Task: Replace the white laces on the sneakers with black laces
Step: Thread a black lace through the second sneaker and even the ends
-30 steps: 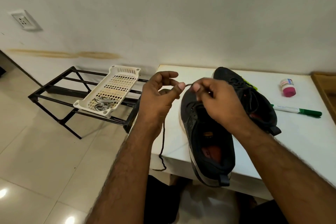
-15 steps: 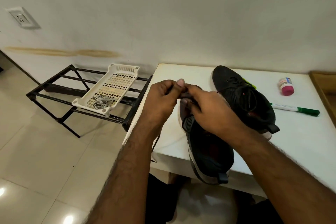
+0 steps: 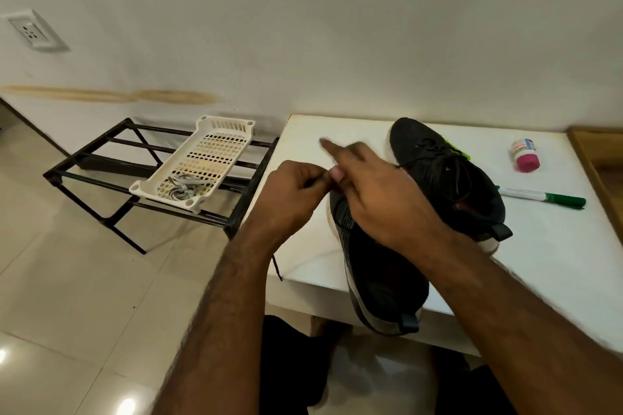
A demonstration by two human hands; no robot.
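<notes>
Sitting on table (image 3: 337, 141): blk sneaker (image 3: 384, 273) w/ white sole.

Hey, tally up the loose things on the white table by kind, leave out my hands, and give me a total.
Sneakers: 2, near sneaker and far sneaker
Markers: 1, green-capped marker
Small bottles: 1, pink-capped bottle
Total: 4, all on the white table

Right hand (image 3: 381, 199) forefinger now outstretched.
</notes>
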